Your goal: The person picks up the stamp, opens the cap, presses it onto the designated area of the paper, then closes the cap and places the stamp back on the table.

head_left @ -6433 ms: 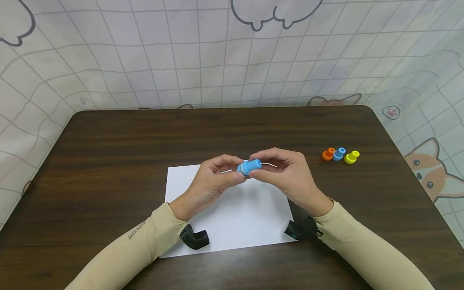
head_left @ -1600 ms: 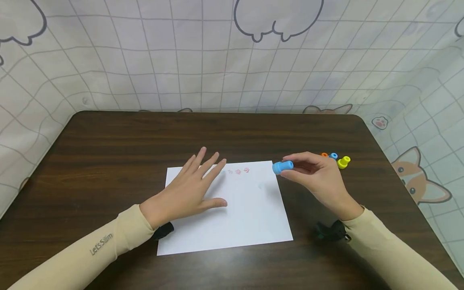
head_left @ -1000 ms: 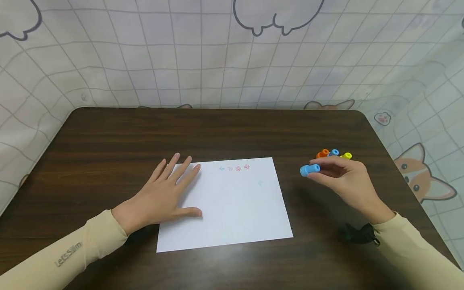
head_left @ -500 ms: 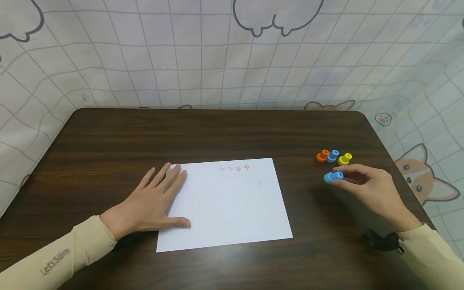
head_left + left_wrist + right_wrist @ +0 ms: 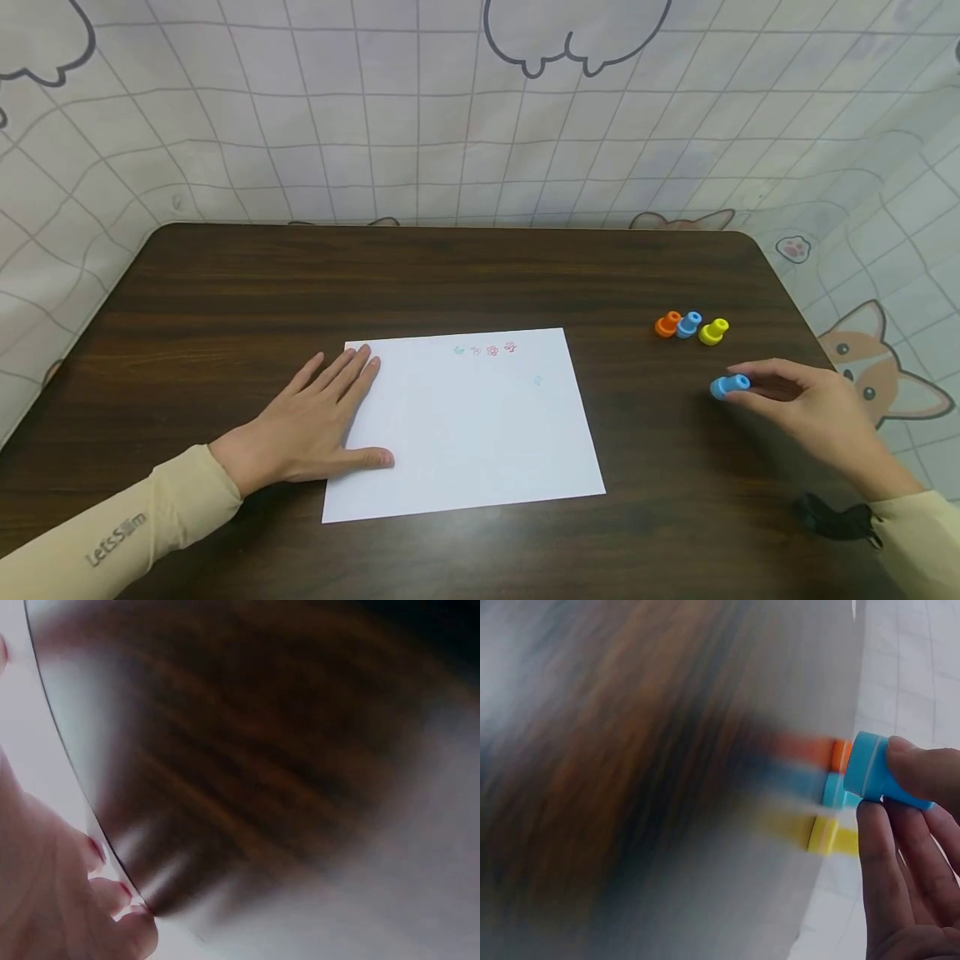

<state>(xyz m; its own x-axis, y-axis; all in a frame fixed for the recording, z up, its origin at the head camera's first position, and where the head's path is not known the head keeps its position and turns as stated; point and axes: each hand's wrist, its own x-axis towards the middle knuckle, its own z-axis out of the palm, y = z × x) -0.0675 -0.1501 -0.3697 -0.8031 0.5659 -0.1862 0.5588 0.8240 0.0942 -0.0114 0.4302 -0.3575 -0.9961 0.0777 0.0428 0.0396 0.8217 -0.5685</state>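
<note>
My right hand [image 5: 817, 412] pinches a blue toy stamp [image 5: 726, 387] between thumb and fingertips, low over the table at the right. In the right wrist view the stamp [image 5: 874, 769] has its wide capped end out and its narrow end among the fingers. My left hand [image 5: 303, 425] rests with fingers straight on the left edge of a white sheet of paper [image 5: 480, 433]. A short row of small blue and red prints [image 5: 484, 350] runs along the top of the sheet. One faint blue mark [image 5: 538, 381] sits lower, near its right side.
Behind the right hand, an orange stamp [image 5: 667, 325], another blue stamp [image 5: 688, 324] and a yellow stamp [image 5: 713, 332] stand close together on the dark wooden table [image 5: 420, 279]. A patterned white cloth [image 5: 450, 125] hangs beyond the table's edges.
At first both hands held the blue stamp above the paper. The left hand has since moved left onto the sheet's edge. The right hand has carried the stamp rightward, past the paper.
</note>
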